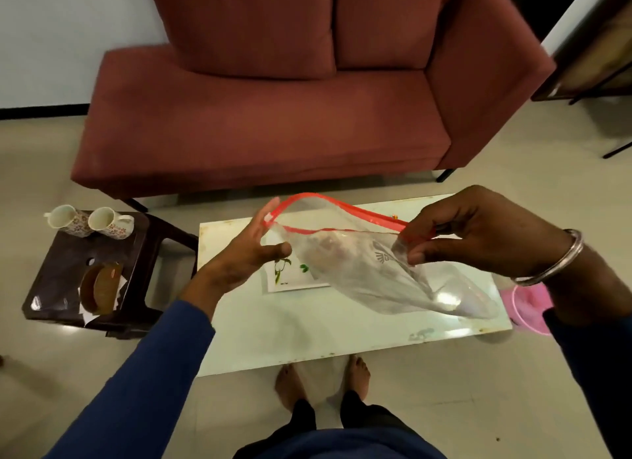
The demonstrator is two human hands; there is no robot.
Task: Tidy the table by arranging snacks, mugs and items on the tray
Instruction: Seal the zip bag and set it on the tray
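Observation:
I hold a clear plastic zip bag [376, 274] with a red zip strip in the air over the white low table [273, 328]. My right hand [478, 232] pinches the bag's right end at the zip. My left hand [249, 250] has straight fingers that touch the zip's left end, with the thumb out. The bag's mouth gapes open. A brownish blur shows through it; I cannot tell whether it is inside. A white tray [290, 280] with a leaf print lies on the table under the bag. Two floral mugs [90, 221] stand on a dark stool [68, 263] at the left.
A round brown item [101, 287] on white paper lies on the stool's front part. A red sofa [273, 116] stands behind the table. A pink plastic container [526, 304] sits on the floor at the table's right end. My bare feet [321, 380] are at the table's near edge.

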